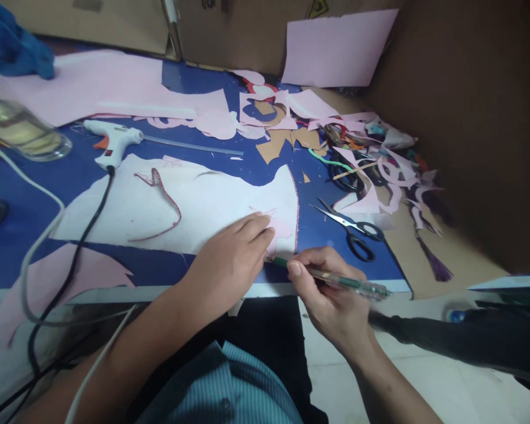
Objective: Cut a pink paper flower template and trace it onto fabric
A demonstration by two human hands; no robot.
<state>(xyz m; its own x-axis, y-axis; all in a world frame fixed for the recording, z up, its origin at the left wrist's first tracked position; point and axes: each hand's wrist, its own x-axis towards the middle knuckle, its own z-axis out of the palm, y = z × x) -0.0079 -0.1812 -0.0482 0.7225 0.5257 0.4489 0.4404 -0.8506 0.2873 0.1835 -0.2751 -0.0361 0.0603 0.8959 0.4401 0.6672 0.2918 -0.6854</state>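
My left hand (234, 253) lies flat with fingers stretched out, pressing on a small pink cut-out (280, 228) with pointed tips. Under that cut-out is a large white fabric piece (221, 206) with a red stitched right edge. In my right hand (331, 288) is a green pen (335, 278), gripped between thumb and fingers. Its tip is close to the left fingertips, at the lower edge of the cut-out; whether it touches I cannot tell. A curved strip with red edging (168, 200) rests on the white fabric. Open scissors (351, 227) lie right of the fabric.
A white glue gun (115, 138) with a glue stick stands behind the fabric, its black cable (86, 235) crossing leftward. Pink sheets (115, 82) and a heap of scraps (380, 159) lie at the back and right. A clear jar (22, 129) is at left. Cardboard walls (468, 118) border the table.
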